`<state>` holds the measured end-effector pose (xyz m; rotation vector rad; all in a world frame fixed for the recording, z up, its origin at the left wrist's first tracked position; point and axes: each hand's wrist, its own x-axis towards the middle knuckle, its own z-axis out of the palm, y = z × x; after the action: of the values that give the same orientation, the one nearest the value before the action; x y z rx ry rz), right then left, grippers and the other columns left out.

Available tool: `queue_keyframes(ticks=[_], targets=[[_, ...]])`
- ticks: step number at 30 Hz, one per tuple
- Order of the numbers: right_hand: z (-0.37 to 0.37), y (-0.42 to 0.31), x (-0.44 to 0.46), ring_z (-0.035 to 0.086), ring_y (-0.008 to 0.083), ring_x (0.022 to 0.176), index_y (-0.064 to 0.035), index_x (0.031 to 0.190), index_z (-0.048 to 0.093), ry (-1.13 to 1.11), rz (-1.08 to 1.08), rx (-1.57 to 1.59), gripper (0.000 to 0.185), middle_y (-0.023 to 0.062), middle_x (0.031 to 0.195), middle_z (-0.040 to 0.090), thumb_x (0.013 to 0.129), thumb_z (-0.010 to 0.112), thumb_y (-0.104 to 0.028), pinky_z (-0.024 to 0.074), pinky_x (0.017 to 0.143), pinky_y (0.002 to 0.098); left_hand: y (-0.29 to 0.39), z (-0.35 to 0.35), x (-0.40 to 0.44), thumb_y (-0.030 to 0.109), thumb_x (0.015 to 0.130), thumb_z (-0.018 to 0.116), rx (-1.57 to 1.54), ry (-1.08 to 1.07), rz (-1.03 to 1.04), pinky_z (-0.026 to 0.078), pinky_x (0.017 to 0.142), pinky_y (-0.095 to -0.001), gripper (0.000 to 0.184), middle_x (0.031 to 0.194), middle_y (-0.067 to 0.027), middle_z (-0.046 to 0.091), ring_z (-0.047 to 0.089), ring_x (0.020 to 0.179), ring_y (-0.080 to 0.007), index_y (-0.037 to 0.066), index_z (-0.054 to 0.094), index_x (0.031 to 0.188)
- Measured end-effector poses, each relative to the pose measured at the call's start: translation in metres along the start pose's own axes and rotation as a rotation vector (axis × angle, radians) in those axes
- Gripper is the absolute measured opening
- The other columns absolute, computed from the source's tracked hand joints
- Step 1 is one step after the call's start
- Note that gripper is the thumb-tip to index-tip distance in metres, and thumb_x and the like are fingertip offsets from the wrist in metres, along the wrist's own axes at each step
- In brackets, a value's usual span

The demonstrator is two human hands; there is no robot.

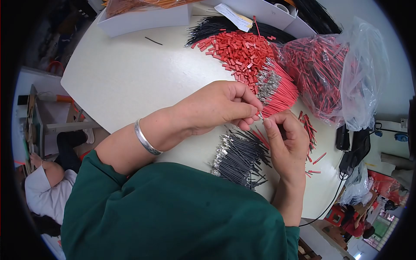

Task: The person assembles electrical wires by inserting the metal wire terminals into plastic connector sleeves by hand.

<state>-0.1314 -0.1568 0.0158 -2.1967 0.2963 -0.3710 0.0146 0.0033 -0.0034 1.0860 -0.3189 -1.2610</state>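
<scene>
My left hand (pixel 221 104) and my right hand (pixel 288 141) meet over the table, each with thumb and finger pinched. Between the fingertips shows a small metal terminal (pixel 260 115), with a bit of red at my left fingertips; the rest of these pieces is hidden. Just beyond my hands lies a bundle of red wires (pixel 281 86) with metal ends, beside a heap of small red housings (pixel 242 52). Nearer my body, below my hands, is a pile of short black wires (pixel 240 158) with metal ends.
A clear plastic bag (pixel 320 73) of red wires stands at the right. White boxes (pixel 147 21) and long black wires (pixel 208 29) line the table's (pixel 117 73) far side. Loose red wires (pixel 320 158) lie at right. Another person (pixel 50 186) sits at left.
</scene>
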Motion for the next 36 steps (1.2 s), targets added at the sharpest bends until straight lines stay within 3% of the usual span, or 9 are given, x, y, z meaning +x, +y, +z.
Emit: queue_keyframes(ticks=[6,15,23,30,36], targets=[[0.001,0.003,0.0,0.059,0.0177,0.071,0.0021,0.089,0.064,0.049,-0.034,0.045,0.012,0.0093,0.082,0.064,0.094,0.072,-0.005,0.048,0.066,0.0292,0.001,0.0,0.001,0.01,0.099,0.068,0.014,0.014,-0.014,0.057,0.076,-0.0259,0.019,0.095,-0.005,0.069,0.066,0.081,-0.0113,-0.001,0.066,0.114],[0.0,0.003,0.0,0.059,0.0177,0.071,0.0021,0.088,0.064,0.036,-0.036,0.05,0.012,0.0092,0.081,0.063,0.094,0.072,-0.005,0.0479,0.067,0.0296,0.0,0.002,0.001,0.02,0.103,0.065,0.105,0.018,-0.004,0.052,0.062,-0.0223,0.02,0.08,-0.0001,0.065,0.062,0.069,-0.0074,0.004,0.066,0.091],[-0.002,-0.001,-0.001,0.059,0.0207,0.072,0.0011,0.087,0.064,-0.009,0.016,0.022,0.013,0.0097,0.079,0.061,0.092,0.073,-0.007,0.047,0.067,0.032,0.002,0.002,0.0,0.019,0.102,0.065,0.196,0.026,0.003,0.052,0.061,-0.0226,0.019,0.081,-0.0006,0.065,0.061,0.068,-0.0073,0.003,0.066,0.092],[0.002,0.003,-0.004,0.054,0.0087,0.071,0.0011,0.091,0.065,0.027,0.146,0.205,0.013,0.0023,0.081,0.062,0.096,0.072,-0.009,0.0449,0.065,0.0253,-0.007,0.004,0.001,0.016,0.102,0.065,0.346,0.077,0.155,0.052,0.061,-0.023,0.017,0.084,-0.0017,0.065,0.059,0.068,-0.0074,0.0,0.066,0.096],[0.004,0.001,-0.006,0.053,0.0043,0.076,0.0013,0.094,0.066,0.032,0.246,0.379,0.012,-0.0009,0.084,0.062,0.098,0.071,-0.009,0.0447,0.067,0.0221,-0.007,0.003,0.003,0.015,0.102,0.065,0.215,0.075,0.087,0.052,0.061,-0.0229,0.016,0.084,-0.0021,0.065,0.06,0.069,-0.0078,0.001,0.066,0.098]])
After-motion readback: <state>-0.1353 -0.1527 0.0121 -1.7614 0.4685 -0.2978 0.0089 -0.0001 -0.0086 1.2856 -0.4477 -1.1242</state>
